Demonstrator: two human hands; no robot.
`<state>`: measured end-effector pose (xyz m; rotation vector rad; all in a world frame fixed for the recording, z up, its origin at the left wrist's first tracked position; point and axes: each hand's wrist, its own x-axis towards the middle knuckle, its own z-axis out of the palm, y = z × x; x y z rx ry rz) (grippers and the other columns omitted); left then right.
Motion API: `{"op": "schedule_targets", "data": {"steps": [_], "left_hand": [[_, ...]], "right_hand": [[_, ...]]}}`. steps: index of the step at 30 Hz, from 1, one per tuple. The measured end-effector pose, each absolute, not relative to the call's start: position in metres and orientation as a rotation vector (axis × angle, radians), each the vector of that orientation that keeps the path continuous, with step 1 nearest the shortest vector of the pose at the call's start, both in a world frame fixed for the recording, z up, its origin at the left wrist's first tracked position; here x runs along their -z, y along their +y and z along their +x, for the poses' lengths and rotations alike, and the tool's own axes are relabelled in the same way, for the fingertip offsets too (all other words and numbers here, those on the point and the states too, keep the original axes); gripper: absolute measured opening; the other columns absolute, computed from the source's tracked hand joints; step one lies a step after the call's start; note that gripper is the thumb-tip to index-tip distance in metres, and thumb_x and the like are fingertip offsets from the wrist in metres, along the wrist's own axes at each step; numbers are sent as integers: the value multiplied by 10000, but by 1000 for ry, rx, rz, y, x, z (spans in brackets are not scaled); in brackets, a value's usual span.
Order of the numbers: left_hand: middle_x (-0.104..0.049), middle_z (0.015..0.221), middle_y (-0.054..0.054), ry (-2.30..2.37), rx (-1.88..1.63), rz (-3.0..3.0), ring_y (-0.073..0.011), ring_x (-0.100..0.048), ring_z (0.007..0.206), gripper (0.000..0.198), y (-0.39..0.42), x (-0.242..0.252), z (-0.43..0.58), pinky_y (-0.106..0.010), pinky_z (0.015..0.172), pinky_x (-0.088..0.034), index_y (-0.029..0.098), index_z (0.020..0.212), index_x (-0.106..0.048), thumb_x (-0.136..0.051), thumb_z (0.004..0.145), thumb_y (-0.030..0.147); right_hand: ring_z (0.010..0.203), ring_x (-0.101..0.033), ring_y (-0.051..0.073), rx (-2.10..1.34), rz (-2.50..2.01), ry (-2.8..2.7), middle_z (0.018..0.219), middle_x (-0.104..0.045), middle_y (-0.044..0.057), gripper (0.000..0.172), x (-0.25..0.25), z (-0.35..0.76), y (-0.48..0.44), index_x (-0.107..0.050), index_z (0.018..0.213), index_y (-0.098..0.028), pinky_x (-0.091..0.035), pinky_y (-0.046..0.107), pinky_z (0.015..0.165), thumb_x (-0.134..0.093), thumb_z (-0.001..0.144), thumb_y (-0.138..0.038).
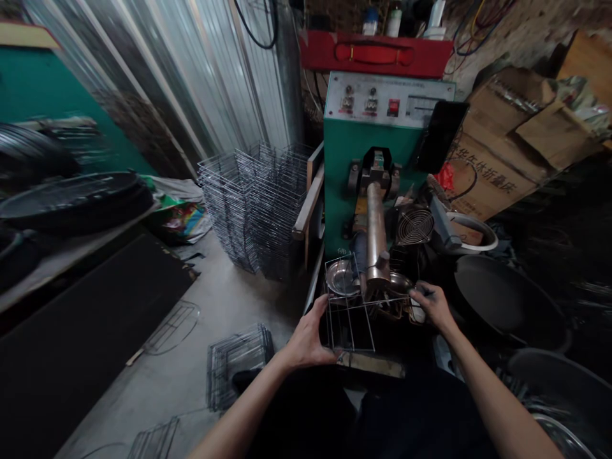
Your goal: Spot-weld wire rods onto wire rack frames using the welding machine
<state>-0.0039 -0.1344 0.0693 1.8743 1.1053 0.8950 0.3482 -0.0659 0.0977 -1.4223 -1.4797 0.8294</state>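
A wire grid panel (pixel 351 325) of thin metal rods is held just below the round metal arm (pixel 376 223) of a green machine. My left hand (pixel 310 336) grips the panel's left side, fingers at the upper edge and thumb near the lower corner. My right hand (pixel 434 307) is closed at the right end of the panel's long crosswise wire; its fingertips are dark and hard to make out. Behind the panel, a shiny metal dish (pixel 342 278) sits left of the arm's end. The arm partly hides the wires near its tip.
Tall nested stacks of wire baskets (pixel 248 210) stand on the floor at left, with smaller wire frames (pixel 239 363) nearer. The green machine (pixel 344 166) has a switch panel and a phone (pixel 442 135). Right are a fan (pixel 415 224), dark basins (pixel 507 303) and a cardboard box (pixel 497 166).
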Motion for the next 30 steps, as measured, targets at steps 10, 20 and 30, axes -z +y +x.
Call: {"op": "schedule_targets", "data": {"steps": [10, 20, 30], "left_hand": [[-493, 1542, -169, 1081, -914, 1896, -356, -531, 1421, 1119, -131, -64, -5, -537, 1222, -417, 235, 1525, -225, -852, 599, 265], [-518, 1527, -174, 1088, -888, 1932, -376, -535, 1409, 1134, -126, -66, -4, -549, 1212, -415, 215, 1549, -218, -845, 606, 267], [-521, 1533, -111, 1081, -904, 1931, -360, -552, 1398, 1018, -126, -80, -4, -522, 1195, -466, 299, 1515, -304, -840, 650, 300]], "right_hand": [[559, -341, 115, -851, -1404, -1465, 541, -378, -38, 468, -97, 350, -64, -424, 507, -224, -310, 256, 535, -748, 639, -535], [561, -366, 121, -837, -1439, -1476, 543, -384, -36, 505, -99, 352, -60, -456, 524, -215, -322, 265, 546, -746, 619, -618], [572, -333, 125, -800, -1426, -1538, 558, -352, -33, 623, -91, 357, -60, -413, 558, -224, -279, 280, 534, -727, 711, -740]]}}
